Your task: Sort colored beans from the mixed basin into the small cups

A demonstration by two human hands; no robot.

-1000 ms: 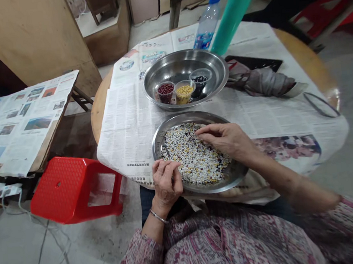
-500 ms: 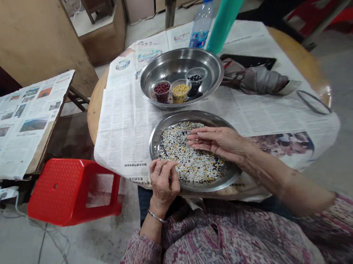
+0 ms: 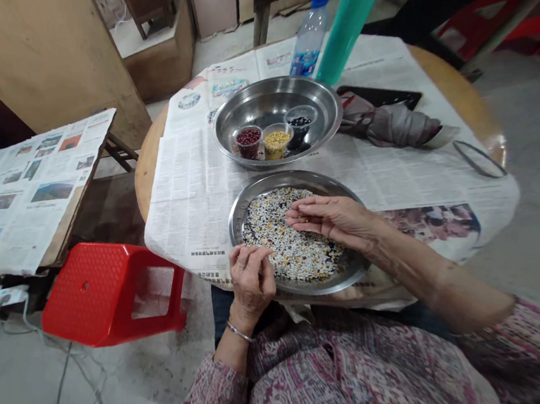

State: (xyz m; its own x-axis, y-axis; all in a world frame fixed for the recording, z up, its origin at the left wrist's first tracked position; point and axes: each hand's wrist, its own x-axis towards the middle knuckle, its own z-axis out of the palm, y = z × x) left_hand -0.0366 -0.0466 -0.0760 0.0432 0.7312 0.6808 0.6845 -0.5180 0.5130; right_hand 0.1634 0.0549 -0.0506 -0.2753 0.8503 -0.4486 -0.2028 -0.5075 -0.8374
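Nearest to the body, the left hand (image 3: pixel 251 271) is at the left edge of the plate (image 3: pixel 354 269). Its fingers are curled loosely; whether they pinch something, I cannot tell. The sleeve is close to the near rim, so a careless pull of this arm could, I think, tip the plate, which lies near the table edge, and the mix (image 3: pixel 272 224) would spill to the floor.

The mix, of white, yellow and dark pieces, lies spread inside the plate. Above its right part, the right hand (image 3: pixel 332 218) is cupped, with the fingers half bent and side by side. Some yellow shows beneath them, but I cannot tell if the hand holds it. If it does, loose fingers could let small pieces slip back.

Just beyond the plate, the bowl (image 3: pixel 223 114) holds three cups: red (image 3: pixel 249 141), yellow (image 3: pixel 275 143) and black (image 3: pixel 299 136). They have no lids, and stand close together, so one knock could mix the colours.

Behind, the bottle (image 3: pixel 308 40) stands near the bowl; a push on the bowl could topple it.
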